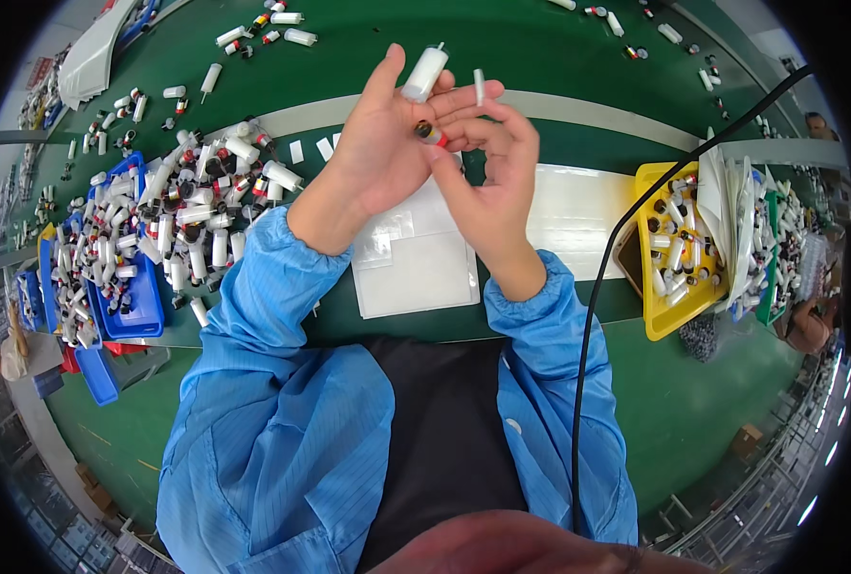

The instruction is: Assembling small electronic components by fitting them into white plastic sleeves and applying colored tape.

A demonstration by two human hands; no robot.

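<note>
My left hand (373, 158) is turned palm up, with its thumb raised. A white translucent cylindrical bottle (426, 75) with a thin nozzle rests at its fingers, tilted upward. A short narrow white tube (479, 88) stands by the tips of the left fingers; which hand steadies it I cannot tell. My right hand (499, 182) is closed, thumb and fingers pinching a small black-and-red cap (431, 133) over the left palm. Below the hands, white sheets (416, 273) lie on the green table.
A large heap of white bottles with black and red caps (215, 191) lies to the left, beside a blue bin (133, 311). At right stands a yellow bin (669, 316) of similar parts. A black cable (593, 325) hangs across the right side. More parts are scattered at the back.
</note>
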